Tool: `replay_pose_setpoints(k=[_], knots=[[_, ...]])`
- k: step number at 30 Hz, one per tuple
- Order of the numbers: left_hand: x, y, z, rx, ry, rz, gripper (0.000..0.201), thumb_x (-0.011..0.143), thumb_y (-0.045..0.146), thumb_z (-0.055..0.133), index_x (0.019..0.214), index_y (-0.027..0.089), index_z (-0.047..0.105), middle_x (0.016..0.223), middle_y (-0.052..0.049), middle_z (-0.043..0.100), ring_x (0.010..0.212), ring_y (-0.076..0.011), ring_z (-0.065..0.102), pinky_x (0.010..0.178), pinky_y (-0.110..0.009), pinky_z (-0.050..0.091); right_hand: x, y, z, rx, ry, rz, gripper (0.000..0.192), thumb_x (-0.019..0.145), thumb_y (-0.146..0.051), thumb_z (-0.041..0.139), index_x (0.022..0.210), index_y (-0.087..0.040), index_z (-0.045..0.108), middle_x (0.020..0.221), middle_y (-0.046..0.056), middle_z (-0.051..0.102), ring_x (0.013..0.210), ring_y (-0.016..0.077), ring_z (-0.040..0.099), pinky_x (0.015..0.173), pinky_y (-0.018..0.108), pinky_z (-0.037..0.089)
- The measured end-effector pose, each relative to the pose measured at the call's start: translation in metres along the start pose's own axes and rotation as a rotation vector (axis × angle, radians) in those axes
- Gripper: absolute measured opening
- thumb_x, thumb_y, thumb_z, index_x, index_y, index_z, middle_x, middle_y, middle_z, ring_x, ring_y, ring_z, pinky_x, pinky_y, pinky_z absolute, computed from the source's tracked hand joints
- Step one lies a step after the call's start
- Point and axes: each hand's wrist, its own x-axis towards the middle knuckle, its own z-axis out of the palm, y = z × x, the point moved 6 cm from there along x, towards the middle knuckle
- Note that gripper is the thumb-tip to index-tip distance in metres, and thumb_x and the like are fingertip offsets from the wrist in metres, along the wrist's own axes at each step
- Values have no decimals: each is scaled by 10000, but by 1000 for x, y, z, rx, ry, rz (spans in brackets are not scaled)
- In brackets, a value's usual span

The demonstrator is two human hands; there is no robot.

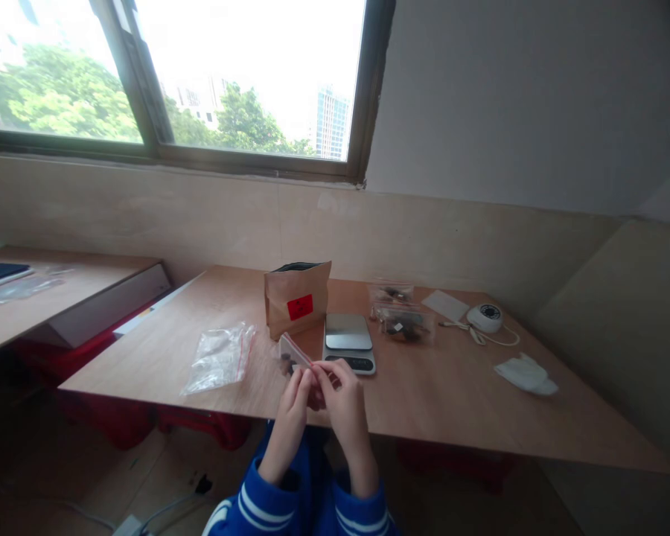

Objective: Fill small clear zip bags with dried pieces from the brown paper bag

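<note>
Both hands meet at the table's front edge around a small clear zip-lock bag (pixel 293 350) with a red seal strip and dark contents. My left hand (pixel 295 394) is closed on the bag's side, and my right hand (pixel 338 383) pinches its top edge near the seal. Just beyond them is a kitchen scale (pixel 348 333) with a silver plate and a dark display, nothing on its plate. A brown paper bag (pixel 297 301) with a red label stands upright and open-topped behind the small bag. Fingers hide part of the zip-lock bag.
Flat clear zip-lock bags (pixel 220 359) lie to the left. Filled zip-lock bags (pixel 405 322) rest right of the scale. Farther right are a white sheet (pixel 445 305), a white dome camera (pixel 485 318) with a cable, and a crumpled white tissue (pixel 526 374). Red stools (pixel 206 426) stand under the table.
</note>
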Motion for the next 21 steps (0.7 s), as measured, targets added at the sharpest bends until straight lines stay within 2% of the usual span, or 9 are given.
replay_pose_setpoints(k=[5,8,16,21], knots=[[1,3,-3,22,12,22,403,789,581,556,743,182,535,641,35,499,603,-117,499,574,-235,445,-6,-6,-3,-20,-108,-48,245,928,-279,482,913,-202,714,874,51,632,739,155,624,651,240,516],[3,3,-3,36,12,17,413,774,589,569,736,178,540,644,33,491,615,-121,490,579,-237,440,-9,-5,-3,-14,-140,-45,257,927,-309,484,944,-202,718,882,53,637,732,158,637,629,240,528],[1,4,-7,180,-18,64,363,827,535,523,750,182,556,676,4,550,660,-151,526,618,-248,435,-9,1,-5,55,-109,45,234,851,-385,592,804,-188,711,796,32,641,606,139,628,527,226,517],[0,3,-8,194,-34,84,327,855,494,493,804,184,582,747,-19,606,742,-171,571,701,-260,463,-9,-1,-9,29,-57,48,167,827,-317,607,755,-182,675,703,20,664,579,141,616,526,227,494]])
